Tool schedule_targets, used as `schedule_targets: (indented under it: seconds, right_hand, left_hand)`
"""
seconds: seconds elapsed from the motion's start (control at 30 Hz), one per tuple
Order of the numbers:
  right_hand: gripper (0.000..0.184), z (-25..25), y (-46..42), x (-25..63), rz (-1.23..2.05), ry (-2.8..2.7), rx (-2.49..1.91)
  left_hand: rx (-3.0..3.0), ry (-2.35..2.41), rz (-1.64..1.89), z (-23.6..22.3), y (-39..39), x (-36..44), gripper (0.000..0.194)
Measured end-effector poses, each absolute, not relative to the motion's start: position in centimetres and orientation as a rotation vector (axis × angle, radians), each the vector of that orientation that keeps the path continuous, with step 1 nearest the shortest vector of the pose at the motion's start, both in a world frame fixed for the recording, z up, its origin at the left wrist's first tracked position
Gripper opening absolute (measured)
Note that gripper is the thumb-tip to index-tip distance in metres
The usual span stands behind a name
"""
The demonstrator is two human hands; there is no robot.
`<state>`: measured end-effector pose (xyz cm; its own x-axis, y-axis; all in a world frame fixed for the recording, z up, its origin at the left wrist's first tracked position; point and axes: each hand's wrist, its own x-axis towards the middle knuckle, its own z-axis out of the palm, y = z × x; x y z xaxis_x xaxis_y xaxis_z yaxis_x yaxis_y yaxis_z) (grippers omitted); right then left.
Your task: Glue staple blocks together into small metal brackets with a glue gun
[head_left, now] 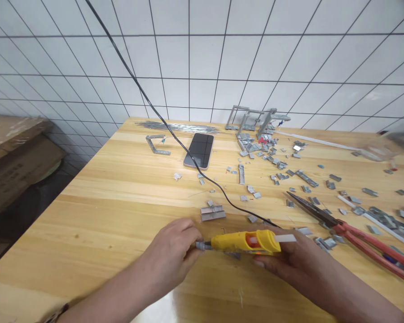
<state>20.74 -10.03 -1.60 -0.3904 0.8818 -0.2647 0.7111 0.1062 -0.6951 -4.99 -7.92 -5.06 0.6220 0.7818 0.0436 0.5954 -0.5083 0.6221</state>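
My right hand (292, 260) is wrapped round a yellow hot glue gun (245, 242) with a white glue stick (287, 238) poking out of its back end. The gun's dark nozzle points left and meets a small grey metal piece (199, 245). My left hand (177, 251) pinches that piece between thumb and fingers, which hide most of it. Whether nozzle and piece touch, I cannot tell. Just beyond my hands lies a grey metal channel strip (213, 212) on the wooden table (97, 215).
A black cord (144, 94) runs across to the gun, over a phone (199, 150). Red-handled pliers (350, 233) lie at right among scattered metal bits. Small metal frames (256, 125) stand near the tiled wall, by thin wires (178, 127). A bent bracket (156, 144) lies left.
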Motion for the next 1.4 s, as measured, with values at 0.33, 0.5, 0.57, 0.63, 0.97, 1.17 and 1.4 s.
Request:
schedule_targets:
  seconds: [0.33,0.5,0.57,0.63,0.97,1.17,1.4]
  right_hand:
    - [0.013,-1.43,-10.09,20.54,1.126,-2.172,-1.603]
    - [0.015,-1.65,-10.16,20.69,1.136,-2.154,-1.622]
    - [0.014,-1.68,-10.12,20.72,1.144,-2.151,-1.618]
    - [0.013,-1.65,-10.05,20.70,1.139,-2.154,-1.612]
    - [0.015,-1.19,-9.98,20.65,1.143,-2.184,-1.607]
    - [0.014,-0.99,-10.00,20.49,1.151,-2.156,-1.634]
    - [0.011,-1.40,-10.14,20.61,1.139,-2.158,-1.623]
  left_hand:
    - [2.270,1.069,0.459,-5.45,-7.75,-5.17,0.013]
    - [2.263,1.092,0.457,-5.49,-7.91,-5.12,0.013]
    - [2.264,1.091,0.454,-5.45,-7.94,-5.11,0.013]
    - [2.266,1.090,0.451,-5.39,-7.95,-5.12,0.013]
    - [2.268,1.089,0.440,-5.42,-7.77,-5.10,0.013]
    - [2.277,1.069,0.459,-5.39,-7.91,-5.15,0.013]
    - [2.300,1.075,0.476,-5.43,-7.72,-5.05,0.013]
